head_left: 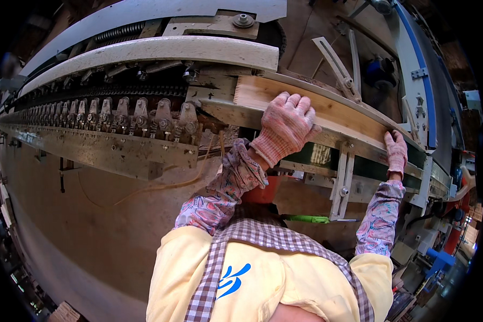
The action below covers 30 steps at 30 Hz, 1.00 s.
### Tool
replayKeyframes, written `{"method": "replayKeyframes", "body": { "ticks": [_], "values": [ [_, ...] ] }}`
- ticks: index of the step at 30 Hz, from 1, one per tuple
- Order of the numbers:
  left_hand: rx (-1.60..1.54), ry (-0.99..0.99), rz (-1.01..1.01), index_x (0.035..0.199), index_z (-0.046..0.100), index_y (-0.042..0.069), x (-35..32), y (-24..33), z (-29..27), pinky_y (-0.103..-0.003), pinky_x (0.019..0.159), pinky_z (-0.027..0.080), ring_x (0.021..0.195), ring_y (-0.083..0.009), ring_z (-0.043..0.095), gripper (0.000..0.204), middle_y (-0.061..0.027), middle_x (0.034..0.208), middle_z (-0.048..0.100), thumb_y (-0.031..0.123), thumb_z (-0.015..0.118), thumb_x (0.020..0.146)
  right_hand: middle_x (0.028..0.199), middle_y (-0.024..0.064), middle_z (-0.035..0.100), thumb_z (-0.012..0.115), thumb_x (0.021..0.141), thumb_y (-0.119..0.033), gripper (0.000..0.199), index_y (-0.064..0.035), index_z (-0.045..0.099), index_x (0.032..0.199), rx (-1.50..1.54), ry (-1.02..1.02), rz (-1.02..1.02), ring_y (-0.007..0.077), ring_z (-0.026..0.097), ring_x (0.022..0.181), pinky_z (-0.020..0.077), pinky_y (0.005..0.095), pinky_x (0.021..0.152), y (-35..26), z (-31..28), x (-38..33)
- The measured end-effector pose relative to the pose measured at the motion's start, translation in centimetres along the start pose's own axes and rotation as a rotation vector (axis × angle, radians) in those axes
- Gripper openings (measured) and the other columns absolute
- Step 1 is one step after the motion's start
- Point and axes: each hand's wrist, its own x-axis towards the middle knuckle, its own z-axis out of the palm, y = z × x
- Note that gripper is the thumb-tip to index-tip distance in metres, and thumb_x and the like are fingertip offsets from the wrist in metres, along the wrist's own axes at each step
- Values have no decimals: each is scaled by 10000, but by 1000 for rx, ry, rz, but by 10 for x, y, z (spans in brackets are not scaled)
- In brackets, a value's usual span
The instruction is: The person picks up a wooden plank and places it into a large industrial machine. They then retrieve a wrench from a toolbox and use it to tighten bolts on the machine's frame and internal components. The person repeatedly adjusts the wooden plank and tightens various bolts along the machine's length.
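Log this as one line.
left hand: gloved, on board; right hand: gloved, near board's right end; board: lies along metal rail, notched end leftward

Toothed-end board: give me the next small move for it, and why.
Probably ease the board slightly left, keeping it against the metal rail: its toothed end faces left, toward the row of metal brackets, and the gloved left hand and right hand are both on it, seemingly placed to guide it.
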Motion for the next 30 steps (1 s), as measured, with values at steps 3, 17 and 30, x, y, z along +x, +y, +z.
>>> {"method": "replayKeyframes", "body": {
  "ticks": [3, 17, 30],
  "values": [
    [-4, 18, -8, 920, 624, 62, -1, 0, -6, -388, 871, 430, 963, -246, 565, 381, -91, 1009, 604, 382, 663, 717, 1156, 125, 635, 604, 893, -345, 418, -49, 589, 1188, -221, 102, -174, 249, 611, 1006, 468, 343, 895, 0, -6, 3],
    [49, 232, -176, 912, 625, 97, -28, -25, -16, -482, 1006, 388, 1081, -236, 522, 305, -56, 1061, 581, 244, 627, 645, 693, -30, 567, 638, 895, -312, 254, -58, 653, 909, 347, -381, -199, 58, 494, 594, 407, 217, 565, -151, 63, -98],
    [-50, 69, -273, 995, 633, 153, -50, -45, -35, -331, 911, 431, 1022, -184, 555, 311, -15, 1008, 587, 248, 595, 702, 777, -6, 611, 563, 936, -262, 255, -22, 641, 966, 352, -484, -195, 50, 532, 683, 439, 208, 655, -221, 93, -139]
  ]
}}
